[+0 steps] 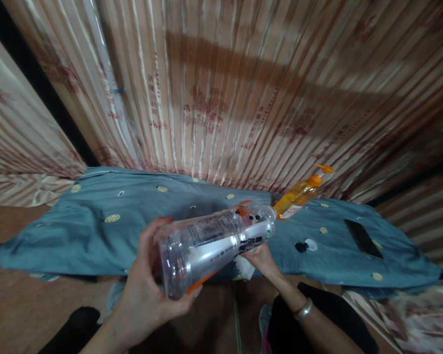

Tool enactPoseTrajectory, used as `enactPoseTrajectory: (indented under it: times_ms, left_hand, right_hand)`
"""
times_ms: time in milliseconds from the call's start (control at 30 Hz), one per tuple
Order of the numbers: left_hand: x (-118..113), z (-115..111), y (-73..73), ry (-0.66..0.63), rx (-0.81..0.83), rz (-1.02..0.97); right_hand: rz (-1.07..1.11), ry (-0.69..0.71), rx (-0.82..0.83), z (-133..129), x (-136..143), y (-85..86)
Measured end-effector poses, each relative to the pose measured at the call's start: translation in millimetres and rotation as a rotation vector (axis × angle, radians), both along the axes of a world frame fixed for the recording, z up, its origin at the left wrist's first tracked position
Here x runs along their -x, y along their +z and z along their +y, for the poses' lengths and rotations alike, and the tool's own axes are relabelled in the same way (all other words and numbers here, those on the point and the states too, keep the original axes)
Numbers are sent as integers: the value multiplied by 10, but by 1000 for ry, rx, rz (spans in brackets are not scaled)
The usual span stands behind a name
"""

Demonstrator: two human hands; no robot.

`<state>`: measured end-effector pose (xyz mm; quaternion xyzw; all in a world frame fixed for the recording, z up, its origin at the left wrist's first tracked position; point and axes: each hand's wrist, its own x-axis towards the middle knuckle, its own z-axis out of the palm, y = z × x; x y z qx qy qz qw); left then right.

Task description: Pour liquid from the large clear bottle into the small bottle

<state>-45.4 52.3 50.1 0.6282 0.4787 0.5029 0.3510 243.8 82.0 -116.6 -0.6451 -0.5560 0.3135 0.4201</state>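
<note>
A large clear plastic bottle point(214, 250) with a silver and orange label is tilted in front of me, its base toward me. My left hand point(147, 275) is wrapped round the base end. Below the bottle's far half, my right hand point(261, 261) pinches a white tissue point(245, 268) close to the label; its fingertips are partly hidden behind the bottle. Just beyond the bottle's far end stands a pump bottle point(295, 197) of yellow liquid with an orange pump top. It is apart from both hands.
A blue-green cloth-covered surface point(88, 221) spans the view. On it lie a black phone point(363, 239) and a small black-and-white item point(305, 245) I cannot make out. A striped curtain point(214, 98) hangs behind, with dark poles at the sides. My legs are below.
</note>
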Motion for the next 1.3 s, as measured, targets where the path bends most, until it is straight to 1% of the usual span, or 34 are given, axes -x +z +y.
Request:
enactPoseTrajectory:
  times_ms: [167,267,367,433,633,1100,1300]
  left_hand:
    - [9,5,-12,-1,-19,12]
    - [13,7,-7,-8,-21,19]
    - [10,5,3,-7,-9,7]
    - [5,3,9,-3,2,-6]
    - [5,7,6,-9,0,-19]
    - [14,7,12,-10,-16,14]
    - [28,23,-5,-17,-56,41]
  right_hand:
    - [-6,-3,23,-4,1,-2]
    - [20,4,-12,-6,5,7]
    - [47,-18,-44,-6,11,10]
    - [54,-22,-38,-6,12,4]
    - [16,34,-7,-12,-6,-16]
    - [-12,16,18,0,0,-11]
    - [-8,11,14,-3,-4,-19]
